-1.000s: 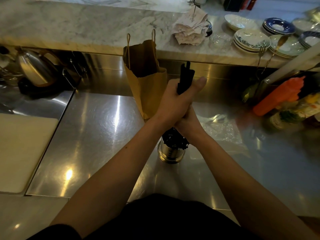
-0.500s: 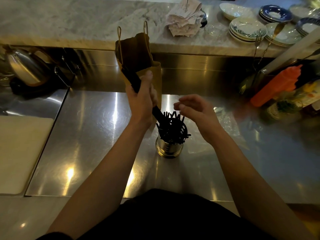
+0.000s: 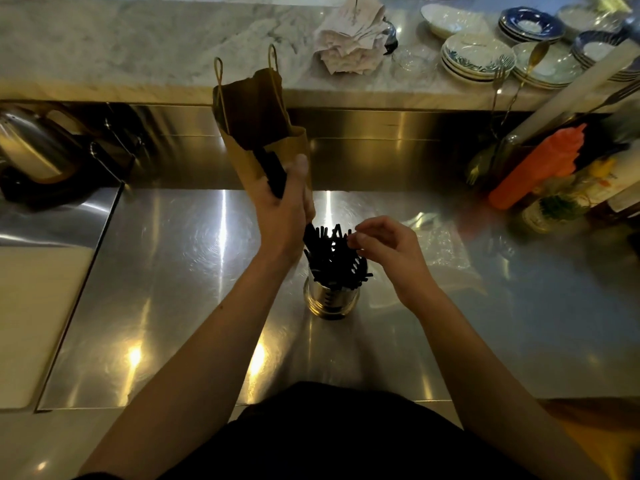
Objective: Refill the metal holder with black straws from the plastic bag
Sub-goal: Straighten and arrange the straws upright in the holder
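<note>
Our left hand (image 3: 282, 206) is wrapped around a tilted bundle of thin black plastic straws (image 3: 275, 174), its lower end angled down into the small round shiny metal holder (image 3: 330, 301), while our right hand (image 3: 384, 249) hovers just beside the holder's top with fingers loosely curled and pinched at the straw tips, holding nothing that we can make out. We judge the step to be feeding this bundle into the holder; next we need to stand the bundle upright, loosen the left hand and let the straws drop, with the right hand guiding strays. The holder stands on the polished steel desk (image 3: 173, 271) near its middle, already bristling with straws that splay unevenly. The crumpled clear plastic bag (image 3: 440, 244) seems to lie flat just right of it, though glare blurs it.
</note>
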A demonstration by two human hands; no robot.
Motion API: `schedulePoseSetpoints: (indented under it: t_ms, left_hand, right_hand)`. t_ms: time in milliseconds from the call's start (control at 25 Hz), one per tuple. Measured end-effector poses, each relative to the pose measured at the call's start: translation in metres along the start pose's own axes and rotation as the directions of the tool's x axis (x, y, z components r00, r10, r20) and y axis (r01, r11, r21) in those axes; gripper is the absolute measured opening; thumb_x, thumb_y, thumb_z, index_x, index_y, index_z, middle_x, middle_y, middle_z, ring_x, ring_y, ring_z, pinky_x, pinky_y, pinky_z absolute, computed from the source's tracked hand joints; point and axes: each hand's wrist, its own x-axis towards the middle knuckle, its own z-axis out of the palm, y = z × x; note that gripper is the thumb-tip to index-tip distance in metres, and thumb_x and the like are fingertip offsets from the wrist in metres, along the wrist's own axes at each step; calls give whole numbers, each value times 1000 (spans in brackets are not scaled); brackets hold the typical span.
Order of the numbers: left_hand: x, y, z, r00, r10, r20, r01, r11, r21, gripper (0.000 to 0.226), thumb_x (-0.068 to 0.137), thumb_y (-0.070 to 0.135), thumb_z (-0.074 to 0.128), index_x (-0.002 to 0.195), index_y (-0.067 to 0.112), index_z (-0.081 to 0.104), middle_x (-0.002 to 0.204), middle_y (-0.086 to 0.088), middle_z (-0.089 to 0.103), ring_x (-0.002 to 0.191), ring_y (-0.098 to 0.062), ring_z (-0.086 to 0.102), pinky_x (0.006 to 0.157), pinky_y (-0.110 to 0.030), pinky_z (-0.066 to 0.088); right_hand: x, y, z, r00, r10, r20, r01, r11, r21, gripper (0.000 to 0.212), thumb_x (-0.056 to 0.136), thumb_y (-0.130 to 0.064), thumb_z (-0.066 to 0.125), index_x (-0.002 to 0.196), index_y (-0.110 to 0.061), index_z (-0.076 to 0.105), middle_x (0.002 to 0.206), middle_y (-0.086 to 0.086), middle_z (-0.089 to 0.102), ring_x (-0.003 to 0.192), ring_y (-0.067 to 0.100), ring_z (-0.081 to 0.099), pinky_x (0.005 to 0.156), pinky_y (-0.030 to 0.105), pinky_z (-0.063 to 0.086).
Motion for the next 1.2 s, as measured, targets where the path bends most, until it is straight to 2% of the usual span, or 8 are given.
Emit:
schedulePoseSetpoints:
  t_ms: [160,280,440,600,760,960,1120,1200]
  left_hand:
    - [-5,2,9,994,68,80,-73,996,56,46,102,20,45,56,21,45,42,13,40,36,-6,36,45,-24,29]
    - [-2,9,16,986,129,107,-133,991,27,41,98,28,47,57,29,48,44,14,41,37,-5,37,44,-22,30]
    - [-1,-5,19,995,81,58,-84,995,49,45,100,24,48,55,31,47,43,13,41,38,-6,37,44,-23,31]
    - [-7,-25,20,999,16,46,-22,993,120,44,101,27,48,58,20,44,43,12,41,40,-6,39,47,-23,34]
    - [-8,-34,13,997,-12,73,-2,984,177,41,101,32,47,61,22,46,45,12,43,42,-3,42,48,-18,38]
    - [-14,-52,8,985,-86,148,39,954,296,39,99,35,52,61,25,53,51,9,54,51,-4,55,58,-17,47]
    - [-22,-63,6,956,-130,264,23,927,375,8,89,27,72,89,25,64,76,13,70,77,-2,70,70,-14,53]
    - [-23,-64,3,957,-102,273,-4,932,361,31,84,28,77,109,24,59,83,9,72,83,-4,71,74,-14,54]
  right_hand:
    - [-4,9,0,1000,19,-21,-19,1000,-3,12,87,-2,66,97,-8,66,90,13,74,85,21,73,71,24,56]
    - [-2,15,0,999,21,-40,-21,1000,-21,12,87,-2,65,97,-10,66,92,12,74,87,19,72,75,25,57]
    - [-1,23,0,999,13,41,0,958,-286,18,90,-7,62,104,-18,66,101,-7,71,93,1,67,84,19,53]
    - [-2,34,7,995,73,65,-37,894,-446,22,92,-23,62,113,-18,64,103,-8,68,96,4,66,82,16,51]
    - [-3,36,8,993,29,-110,-65,940,-335,26,89,-17,67,114,-15,63,97,-14,66,86,-13,62,71,1,46]
    - [-6,29,7,979,-64,-195,10,963,-268,25,89,-6,62,109,-20,62,99,-14,67,90,-13,63,74,3,47]
    - [-7,25,8,983,-97,-157,55,967,-249,28,90,-5,59,112,-21,63,102,-16,68,96,-12,63,78,5,47]
    - [-7,24,8,980,-122,-157,80,965,-252,30,90,-4,59,114,-21,63,101,-19,67,97,-11,63,78,5,48]
